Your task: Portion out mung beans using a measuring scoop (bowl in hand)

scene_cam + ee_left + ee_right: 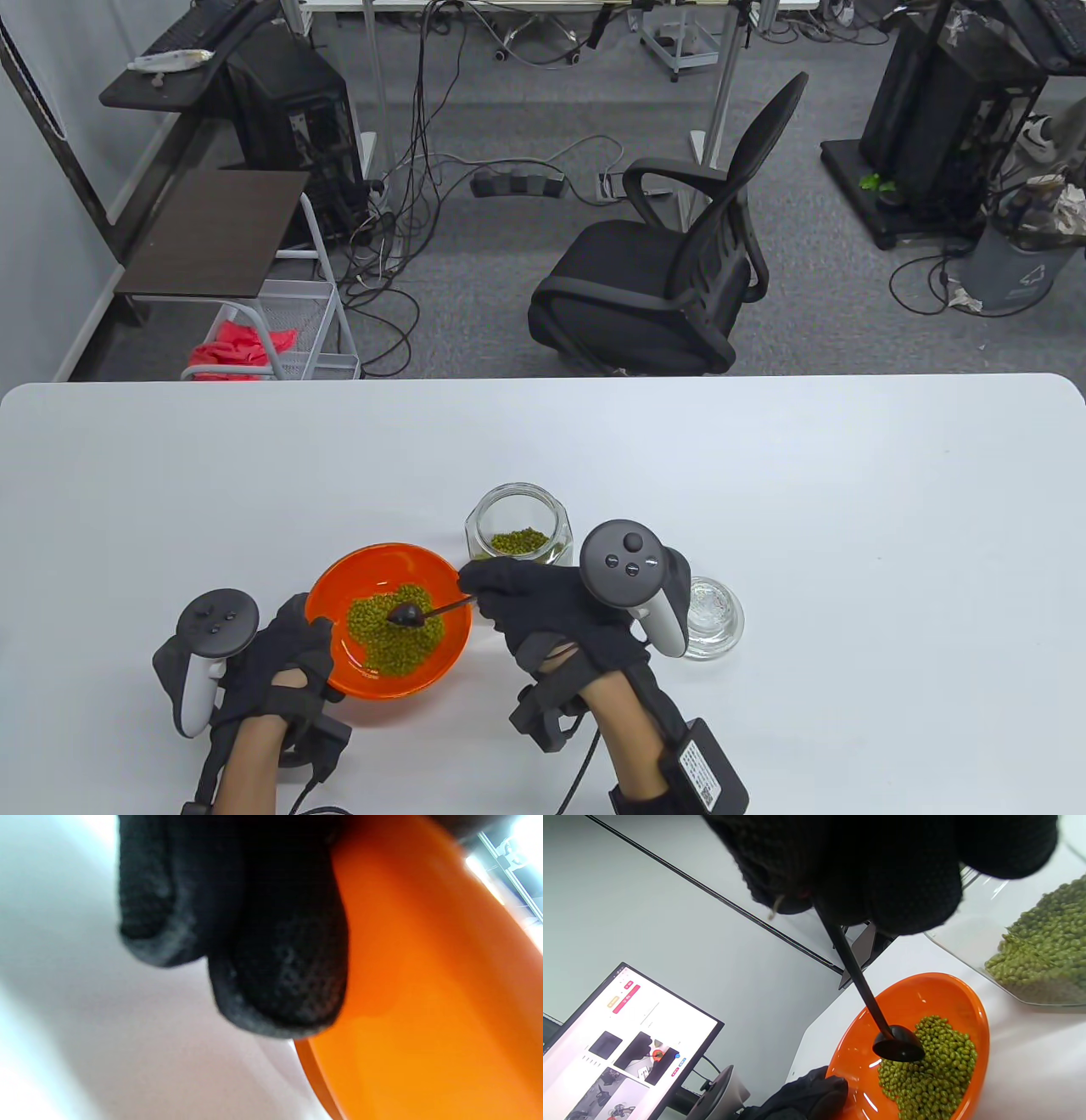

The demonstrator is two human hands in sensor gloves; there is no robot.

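Left wrist view blurred, fingers (275, 976) hiding bowl (424, 1005) rim

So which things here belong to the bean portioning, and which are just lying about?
In use:
- orange bowl, gripped by left hand
- mung beans in it
- black measuring scoop, held by right hand
- glass jar, beans inside

Lying about:
- small glass dish beside the right hand
- office chair behind the table

black knit gloves (551, 611), grey trackers (628, 569)
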